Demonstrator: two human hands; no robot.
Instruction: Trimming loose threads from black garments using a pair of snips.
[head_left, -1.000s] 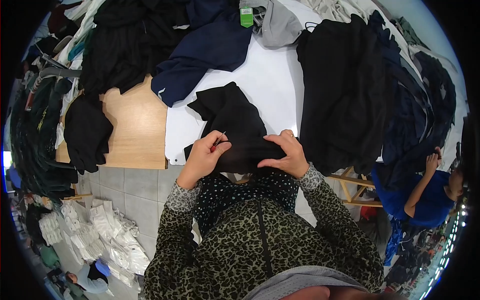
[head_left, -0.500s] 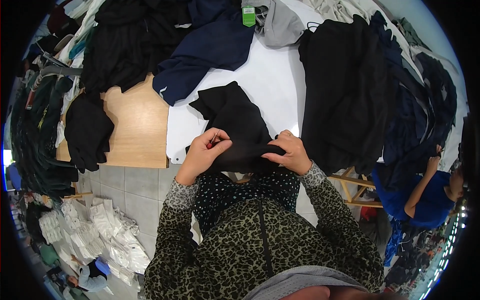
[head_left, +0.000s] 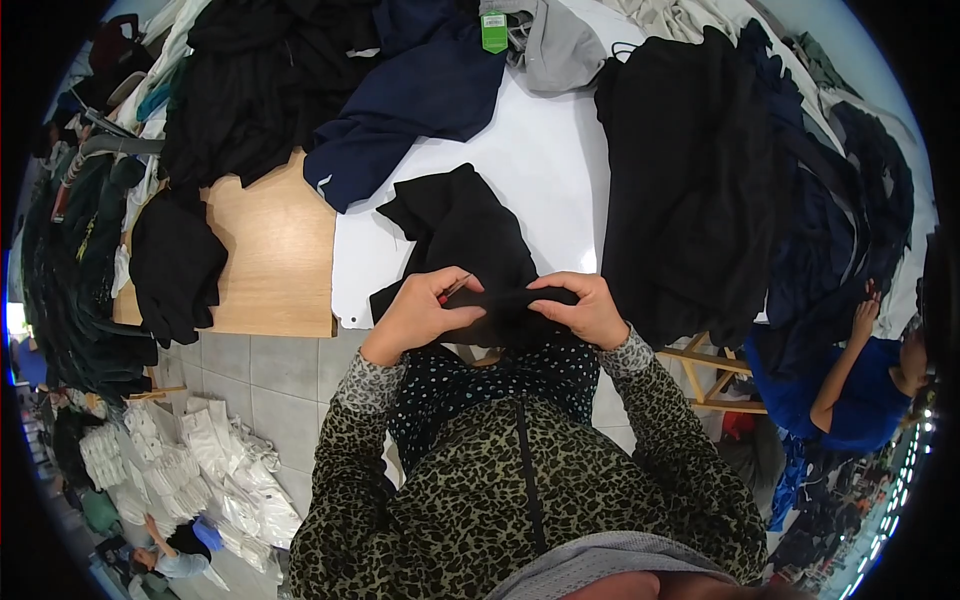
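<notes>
A black garment (head_left: 472, 225) lies bunched on the white tabletop at the near edge, its nearest part lifted between my hands. My left hand (head_left: 418, 315) is closed around a small red and metal tool (head_left: 446, 298), mostly hidden by the fingers; its thumb and fingertips also meet the black cloth. My right hand (head_left: 588, 306) pinches a fold of the same garment between thumb and fingers. Both hands are near each other, just over the table's front edge.
A navy garment (head_left: 410, 110) and a grey one (head_left: 560, 50) with a green tag lie farther back. Black garments are heaped at the back left (head_left: 270, 80) and right (head_left: 690, 190). A wood-coloured board (head_left: 275, 255) adjoins the white top. A co-worker in blue (head_left: 840, 385) is at the right.
My left hand has shifted right along the cloth, and the fingertips of both hands are closer together. The co-worker's hand at the right has risen slightly.
</notes>
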